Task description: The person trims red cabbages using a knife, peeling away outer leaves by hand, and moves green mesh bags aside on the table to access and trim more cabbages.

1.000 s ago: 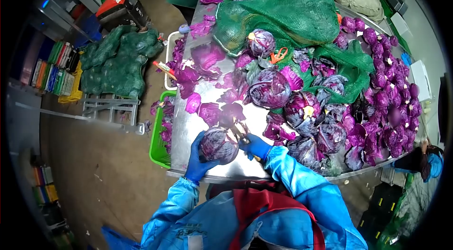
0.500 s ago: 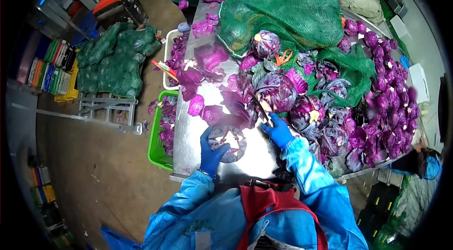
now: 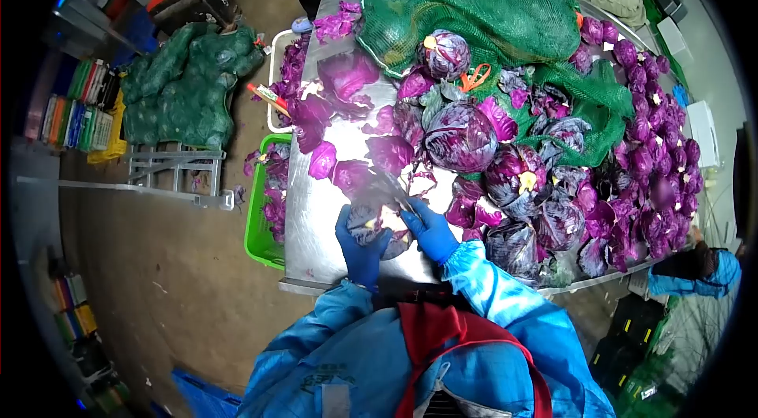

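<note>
My left hand (image 3: pixel 360 254), in a blue glove, is wrapped round a red cabbage (image 3: pixel 364 222) near the front edge of the metal table. A knife (image 3: pixel 392 191) is gripped in my right hand (image 3: pixel 430 230), also gloved in blue. Its blurred blade lies over the top of the held cabbage, and part of the handle is hidden by my fingers. Beyond my hands a large whole cabbage (image 3: pixel 460 136) rests on the table, with another cabbage (image 3: pixel 516 178) showing its pale cut stem. Loose purple leaves (image 3: pixel 353 178) are scattered ahead of my left hand.
Green mesh sacks (image 3: pixel 482 11) cover the table's far part. Many trimmed cabbages (image 3: pixel 659 134) are piled at right. A green crate (image 3: pixel 257 217) and a white crate (image 3: pixel 275 63) of leaves stand left of the table (image 3: pixel 304 236). Another filled sack (image 3: pixel 185 86) sits beyond, near a metal ladder-like frame (image 3: pixel 178 173).
My right hand has brought the knife left and down, from beside the large cabbage to the one in my left hand. The held cabbage looks turned. The view has shifted slightly.
</note>
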`<state>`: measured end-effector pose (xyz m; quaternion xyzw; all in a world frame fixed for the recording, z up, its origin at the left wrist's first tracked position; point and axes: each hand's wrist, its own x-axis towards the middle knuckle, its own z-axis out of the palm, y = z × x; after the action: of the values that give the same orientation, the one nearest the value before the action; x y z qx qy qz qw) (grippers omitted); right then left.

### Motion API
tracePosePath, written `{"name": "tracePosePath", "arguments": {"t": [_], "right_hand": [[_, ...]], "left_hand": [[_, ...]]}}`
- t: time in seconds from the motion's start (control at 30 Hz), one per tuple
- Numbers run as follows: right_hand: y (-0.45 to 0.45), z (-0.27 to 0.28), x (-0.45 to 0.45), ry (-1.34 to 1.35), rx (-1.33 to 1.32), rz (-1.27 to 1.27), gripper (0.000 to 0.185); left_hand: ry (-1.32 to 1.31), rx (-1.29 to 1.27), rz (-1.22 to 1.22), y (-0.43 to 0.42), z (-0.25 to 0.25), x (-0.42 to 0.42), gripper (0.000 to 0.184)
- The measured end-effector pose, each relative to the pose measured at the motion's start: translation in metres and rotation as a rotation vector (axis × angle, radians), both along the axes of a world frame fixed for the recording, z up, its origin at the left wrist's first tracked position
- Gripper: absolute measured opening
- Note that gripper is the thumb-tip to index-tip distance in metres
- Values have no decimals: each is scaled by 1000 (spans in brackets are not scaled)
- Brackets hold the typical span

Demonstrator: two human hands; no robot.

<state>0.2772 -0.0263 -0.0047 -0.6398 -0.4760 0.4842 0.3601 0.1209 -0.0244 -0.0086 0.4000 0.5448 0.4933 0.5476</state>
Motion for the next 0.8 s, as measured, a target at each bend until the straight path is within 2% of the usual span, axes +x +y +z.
{"name": "tracePosePath", "arguments": {"t": [0.07,0.1,0.13,0.2,0.27,0.4,0.43,0.53,0.6,0.63,0.67,0.73,0.8], "right_hand": [[7,-15,8,108,-289,-226,44],[3,-53,29,193,-308,-228,39],[-1,-50,36,233,-265,-246,36],[-15,-69,29,197,-156,-242,31],[-20,-37,27,202,-178,-279,30],[-30,-30,41,326,-283,-339,18],[-34,-28,42,367,-331,-377,18],[-45,-10,42,469,-446,-447,17],[-54,-29,51,368,-231,-517,20],[-51,-15,52,-211,94,-433,27],[-50,1,52,-199,83,-321,31],[-35,60,35,-172,57,-117,38],[-27,46,26,-303,134,95,32]], "left_hand": [[-43,-56,-5,3,8,-2,90],[-1,36,-59,-7,-21,-12,89],[92,225,-74,-10,-28,-15,89],[155,233,-66,-11,-25,-18,87],[-109,12,-87,-4,3,-19,84],[-215,-48,-69,-1,10,-28,81],[-175,-17,-71,-2,7,-29,80],[-179,-31,-188,-1,1,-39,80],[-172,-50,-254,8,-5,-43,81],[-193,-78,-289,16,3,-43,82],[-214,-108,-327,23,7,-44,82],[-58,-83,-377,33,-6,-43,81],[9,-71,-398,38,0,-32,81]]}}
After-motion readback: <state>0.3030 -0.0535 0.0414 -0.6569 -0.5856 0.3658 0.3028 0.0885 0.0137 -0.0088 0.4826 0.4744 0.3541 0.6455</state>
